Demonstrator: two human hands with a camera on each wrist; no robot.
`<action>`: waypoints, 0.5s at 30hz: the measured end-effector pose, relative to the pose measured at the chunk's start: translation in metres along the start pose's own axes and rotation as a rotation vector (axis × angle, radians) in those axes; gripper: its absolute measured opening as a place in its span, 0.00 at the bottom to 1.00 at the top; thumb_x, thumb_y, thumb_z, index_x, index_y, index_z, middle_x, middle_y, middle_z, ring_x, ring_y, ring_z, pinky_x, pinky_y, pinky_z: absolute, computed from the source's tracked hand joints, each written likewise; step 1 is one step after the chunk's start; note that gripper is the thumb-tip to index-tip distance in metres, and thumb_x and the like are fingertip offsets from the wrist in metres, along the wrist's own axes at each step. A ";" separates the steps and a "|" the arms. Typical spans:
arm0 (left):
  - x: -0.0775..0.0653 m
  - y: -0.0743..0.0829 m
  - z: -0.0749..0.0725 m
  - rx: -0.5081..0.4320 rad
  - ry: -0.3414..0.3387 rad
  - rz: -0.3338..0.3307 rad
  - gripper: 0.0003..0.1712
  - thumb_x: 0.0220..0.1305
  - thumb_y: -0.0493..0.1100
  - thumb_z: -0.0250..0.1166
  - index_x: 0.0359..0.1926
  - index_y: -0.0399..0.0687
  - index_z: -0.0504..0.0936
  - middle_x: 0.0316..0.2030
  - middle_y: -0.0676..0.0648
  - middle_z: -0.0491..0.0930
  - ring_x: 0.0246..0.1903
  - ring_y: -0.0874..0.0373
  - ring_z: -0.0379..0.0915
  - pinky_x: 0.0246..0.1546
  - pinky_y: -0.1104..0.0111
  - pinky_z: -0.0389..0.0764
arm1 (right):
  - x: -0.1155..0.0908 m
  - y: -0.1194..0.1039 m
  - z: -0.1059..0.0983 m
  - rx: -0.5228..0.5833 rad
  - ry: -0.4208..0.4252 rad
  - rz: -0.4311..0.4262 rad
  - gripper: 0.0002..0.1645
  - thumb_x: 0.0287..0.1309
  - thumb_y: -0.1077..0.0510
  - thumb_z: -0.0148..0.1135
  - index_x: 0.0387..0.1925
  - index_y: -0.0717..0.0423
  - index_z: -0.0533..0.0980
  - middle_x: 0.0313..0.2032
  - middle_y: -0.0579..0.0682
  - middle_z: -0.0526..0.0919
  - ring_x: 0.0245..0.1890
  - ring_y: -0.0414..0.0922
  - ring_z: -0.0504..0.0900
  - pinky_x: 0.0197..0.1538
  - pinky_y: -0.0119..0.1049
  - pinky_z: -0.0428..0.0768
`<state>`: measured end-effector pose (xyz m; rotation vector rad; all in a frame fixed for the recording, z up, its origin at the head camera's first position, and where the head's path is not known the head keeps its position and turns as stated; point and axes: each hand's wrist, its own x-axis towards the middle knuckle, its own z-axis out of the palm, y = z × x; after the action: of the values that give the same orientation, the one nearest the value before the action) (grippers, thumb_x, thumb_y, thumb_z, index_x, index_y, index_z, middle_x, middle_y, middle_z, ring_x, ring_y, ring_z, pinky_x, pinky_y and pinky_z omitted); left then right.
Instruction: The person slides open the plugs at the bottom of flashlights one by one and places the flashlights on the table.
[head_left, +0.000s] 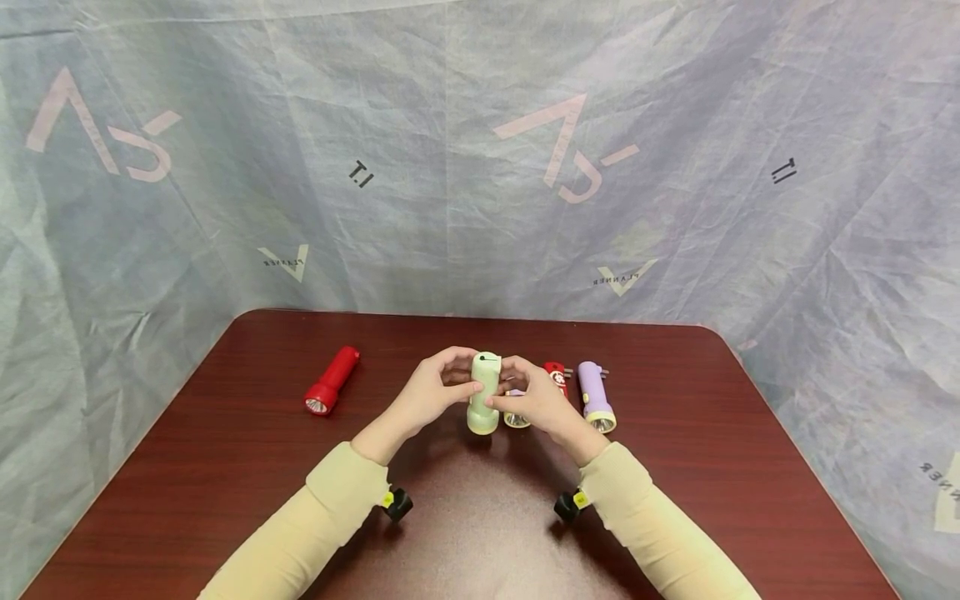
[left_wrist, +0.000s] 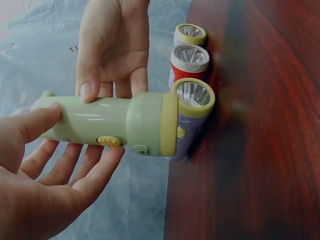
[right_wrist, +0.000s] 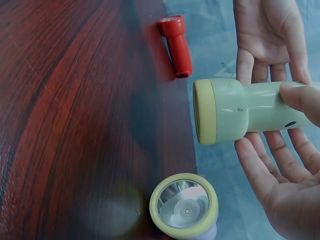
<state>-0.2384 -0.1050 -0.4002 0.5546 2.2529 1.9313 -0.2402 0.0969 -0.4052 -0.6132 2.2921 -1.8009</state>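
Observation:
A pale green flashlight [head_left: 483, 408] with a yellow rim is held up between both hands over the middle of the table, lens end down. My left hand [head_left: 431, 392] grips it from the left, thumb on the near side and fingers behind the body. From the other side my right hand [head_left: 542, 402] holds it, its thumb [right_wrist: 302, 100] across the barrel. A yellow sliding switch [left_wrist: 109, 141] shows on the flashlight's side in the left wrist view. Just behind the right hand stands a purple flashlight [left_wrist: 187, 130] with a yellow rim, partly hidden in the head view.
A red flashlight [head_left: 334, 382] lies at the left of the dark red wooden table [head_left: 247, 450]. On the right are a red flashlight with a white rim [left_wrist: 190, 62], partly covered, and another purple one [head_left: 592, 385], both with metal prongs showing. Grey printed cloth [head_left: 450, 167] hangs behind.

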 end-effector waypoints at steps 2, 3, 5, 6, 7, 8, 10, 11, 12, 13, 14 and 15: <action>0.000 0.001 0.000 0.024 0.008 0.013 0.25 0.56 0.36 0.68 0.56 0.44 0.74 0.50 0.41 0.78 0.48 0.49 0.76 0.43 0.56 0.83 | -0.002 -0.008 0.000 -0.009 -0.008 0.003 0.25 0.49 0.69 0.68 0.50 0.67 0.71 0.44 0.62 0.79 0.45 0.61 0.77 0.42 0.33 0.79; -0.001 0.000 0.000 0.038 0.012 0.023 0.25 0.56 0.36 0.68 0.55 0.45 0.74 0.49 0.42 0.78 0.47 0.50 0.76 0.43 0.58 0.83 | -0.004 -0.012 0.000 -0.017 -0.011 0.003 0.25 0.49 0.69 0.68 0.50 0.68 0.71 0.44 0.63 0.79 0.45 0.61 0.77 0.42 0.33 0.79; -0.001 0.000 0.000 0.068 0.023 0.035 0.24 0.56 0.37 0.69 0.55 0.46 0.75 0.48 0.44 0.79 0.47 0.52 0.76 0.42 0.61 0.83 | -0.006 -0.019 0.001 -0.038 -0.014 0.005 0.24 0.50 0.69 0.67 0.49 0.68 0.71 0.44 0.64 0.79 0.45 0.61 0.77 0.42 0.32 0.79; -0.001 0.000 0.000 0.080 0.029 0.042 0.23 0.56 0.37 0.69 0.54 0.47 0.75 0.48 0.45 0.79 0.46 0.53 0.77 0.42 0.63 0.83 | -0.006 -0.020 0.001 -0.044 -0.013 0.010 0.24 0.50 0.69 0.67 0.50 0.68 0.71 0.44 0.64 0.79 0.45 0.60 0.77 0.42 0.31 0.79; -0.002 0.000 0.000 0.091 0.034 0.050 0.23 0.56 0.37 0.69 0.54 0.48 0.75 0.48 0.46 0.79 0.46 0.53 0.77 0.42 0.64 0.82 | -0.007 -0.021 0.001 -0.048 -0.012 0.012 0.24 0.50 0.69 0.67 0.50 0.68 0.71 0.45 0.65 0.79 0.46 0.59 0.77 0.42 0.31 0.79; -0.002 0.000 0.000 0.097 0.036 0.055 0.23 0.56 0.37 0.69 0.54 0.48 0.76 0.48 0.47 0.79 0.46 0.53 0.77 0.42 0.65 0.82 | -0.008 -0.023 0.001 -0.050 -0.010 0.009 0.23 0.51 0.69 0.67 0.50 0.68 0.71 0.45 0.65 0.79 0.46 0.59 0.77 0.43 0.31 0.79; -0.002 -0.001 0.000 0.104 0.041 0.062 0.23 0.56 0.38 0.69 0.53 0.49 0.76 0.47 0.48 0.80 0.46 0.54 0.77 0.43 0.65 0.82 | -0.008 -0.024 0.000 -0.041 -0.007 0.006 0.23 0.51 0.68 0.66 0.50 0.68 0.71 0.46 0.65 0.78 0.47 0.59 0.77 0.43 0.31 0.79; -0.002 -0.001 0.000 0.105 0.041 0.067 0.23 0.56 0.38 0.69 0.53 0.49 0.76 0.48 0.48 0.80 0.46 0.54 0.77 0.43 0.65 0.81 | -0.008 -0.024 -0.001 -0.039 -0.003 0.003 0.24 0.51 0.68 0.67 0.50 0.68 0.71 0.46 0.65 0.78 0.47 0.59 0.77 0.44 0.31 0.78; -0.002 -0.002 0.001 0.107 0.041 0.071 0.23 0.56 0.38 0.69 0.53 0.50 0.76 0.48 0.48 0.80 0.46 0.54 0.77 0.44 0.64 0.81 | -0.009 -0.025 -0.001 -0.041 0.000 -0.005 0.24 0.51 0.68 0.67 0.50 0.68 0.71 0.46 0.65 0.78 0.48 0.60 0.77 0.44 0.32 0.79; -0.002 -0.003 0.000 0.110 0.039 0.074 0.23 0.56 0.38 0.69 0.53 0.50 0.76 0.48 0.48 0.80 0.46 0.54 0.77 0.44 0.64 0.81 | -0.009 -0.025 -0.002 -0.039 0.004 -0.010 0.24 0.51 0.67 0.67 0.50 0.67 0.71 0.47 0.64 0.78 0.48 0.60 0.77 0.44 0.32 0.79; -0.002 -0.003 0.000 0.111 0.038 0.074 0.23 0.56 0.38 0.69 0.53 0.50 0.75 0.48 0.48 0.80 0.46 0.54 0.77 0.45 0.64 0.81 | -0.010 -0.026 -0.002 -0.038 0.009 -0.018 0.24 0.51 0.67 0.67 0.51 0.67 0.71 0.46 0.64 0.78 0.48 0.60 0.77 0.44 0.32 0.79; -0.002 -0.004 0.000 0.114 0.038 0.074 0.23 0.56 0.38 0.69 0.53 0.50 0.75 0.48 0.48 0.80 0.46 0.54 0.77 0.45 0.64 0.81 | -0.010 -0.026 -0.002 -0.036 0.014 -0.023 0.24 0.51 0.67 0.67 0.51 0.66 0.71 0.46 0.64 0.79 0.48 0.61 0.77 0.44 0.33 0.79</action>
<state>-0.2368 -0.1060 -0.4046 0.6291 2.4111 1.8705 -0.2263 0.0980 -0.3806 -0.6369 2.3407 -1.7827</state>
